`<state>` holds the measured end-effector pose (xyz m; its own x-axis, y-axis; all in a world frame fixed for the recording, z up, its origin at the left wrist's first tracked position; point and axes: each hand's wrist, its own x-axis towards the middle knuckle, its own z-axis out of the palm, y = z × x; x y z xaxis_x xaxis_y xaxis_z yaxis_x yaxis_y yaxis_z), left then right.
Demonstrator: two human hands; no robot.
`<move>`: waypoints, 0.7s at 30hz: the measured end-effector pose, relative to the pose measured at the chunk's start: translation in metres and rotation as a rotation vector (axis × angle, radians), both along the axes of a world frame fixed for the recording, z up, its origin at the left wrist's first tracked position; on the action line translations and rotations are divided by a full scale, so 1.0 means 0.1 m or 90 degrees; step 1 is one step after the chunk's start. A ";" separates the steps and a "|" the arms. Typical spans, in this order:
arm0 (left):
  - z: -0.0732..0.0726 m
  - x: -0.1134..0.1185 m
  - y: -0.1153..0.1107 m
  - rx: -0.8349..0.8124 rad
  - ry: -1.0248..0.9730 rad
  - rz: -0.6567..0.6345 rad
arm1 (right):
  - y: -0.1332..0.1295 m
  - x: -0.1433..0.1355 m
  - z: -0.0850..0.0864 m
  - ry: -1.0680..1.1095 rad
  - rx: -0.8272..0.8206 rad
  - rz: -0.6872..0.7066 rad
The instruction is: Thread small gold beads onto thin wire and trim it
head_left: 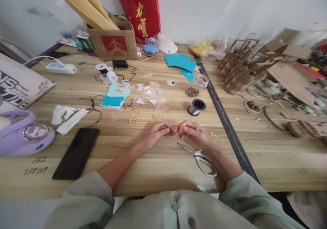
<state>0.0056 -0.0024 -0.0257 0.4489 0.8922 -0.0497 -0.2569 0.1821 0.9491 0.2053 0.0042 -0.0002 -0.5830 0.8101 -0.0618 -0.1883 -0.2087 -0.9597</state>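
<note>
My left hand (158,133) and my right hand (193,132) meet fingertip to fingertip above the table's middle. Both are closed in a pinch, and whatever lies between the fingers is too small to make out. Scissors (198,155) with pale handles lie just below my right hand, blades pointing up and left. Small gold-coloured pieces (152,122) are heaped beyond my left hand, with another gold heap (133,119) to its left. A spool of thin wire or thread (195,107) stands beyond my right hand.
Small bags of silver-coloured pieces (152,101) and blue paper (112,101) lie farther back. A black phone (76,153) and a purple container (28,133) are at left. Wooden baskets (240,65) stand at right, past a dark strip (224,120). A cardboard box (112,43) is behind.
</note>
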 end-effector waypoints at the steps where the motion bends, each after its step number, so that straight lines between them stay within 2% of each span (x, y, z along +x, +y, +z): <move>1: -0.01 0.00 0.00 -0.003 -0.013 -0.001 | -0.01 -0.01 0.00 0.000 0.002 0.001; 7: -0.04 0.03 -0.01 -0.043 -0.043 -0.010 | -0.02 -0.03 0.00 -0.023 0.031 0.000; 13: 0.04 -0.01 0.01 -0.008 0.070 0.070 | 0.03 0.03 0.02 -0.191 0.122 -0.082; 21: 0.02 -0.02 0.04 -0.019 0.058 0.110 | 0.06 0.14 0.00 -0.462 0.260 -0.007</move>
<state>0.0038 0.0016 -0.0241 0.2813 0.9532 -0.1110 -0.1994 0.1712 0.9648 0.2196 0.0105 -0.0001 -0.5040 0.8554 -0.1196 0.5064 0.1805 -0.8432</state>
